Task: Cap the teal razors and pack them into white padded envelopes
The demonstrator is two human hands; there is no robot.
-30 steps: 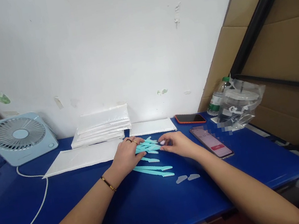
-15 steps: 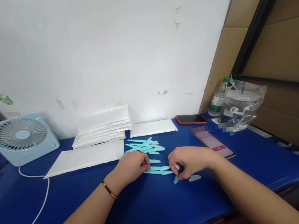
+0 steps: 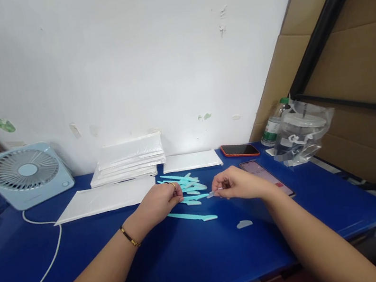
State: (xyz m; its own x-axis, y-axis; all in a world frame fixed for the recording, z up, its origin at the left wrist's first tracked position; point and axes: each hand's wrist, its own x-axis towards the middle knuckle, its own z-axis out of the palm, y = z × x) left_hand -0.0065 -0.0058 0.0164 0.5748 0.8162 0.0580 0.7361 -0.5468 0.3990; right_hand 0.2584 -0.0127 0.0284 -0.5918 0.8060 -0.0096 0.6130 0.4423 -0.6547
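Observation:
My left hand [image 3: 163, 199] is closed, pinching a turquoise eyebrow razor [image 3: 197, 197] whose blade end points right. My right hand [image 3: 233, 184] pinches a small translucent blade cap [image 3: 211, 194] between thumb and fingers. The cap is at the razor's tip; I cannot tell how far it covers the blade. Behind my left fingers lies a loose pile of several turquoise razors [image 3: 183, 178]. Nearer to me, a single eyebrow razor [image 3: 193, 216] rests on the blue table [image 3: 200, 259]. To its right lies another translucent cap [image 3: 244, 223].
White padded envelopes [image 3: 129, 156] are stacked against the wall, with a flat one [image 3: 107, 198] in front. A fan [image 3: 27, 172] with a cable stands at left. Two phones [image 3: 240, 150], a bottle [image 3: 274, 126] and a bagged cup [image 3: 302, 134] are at right.
Both hands have moved up and away from me, the right one lifting a cap off the table to a razor's tip. A single razor now lies by itself in front.

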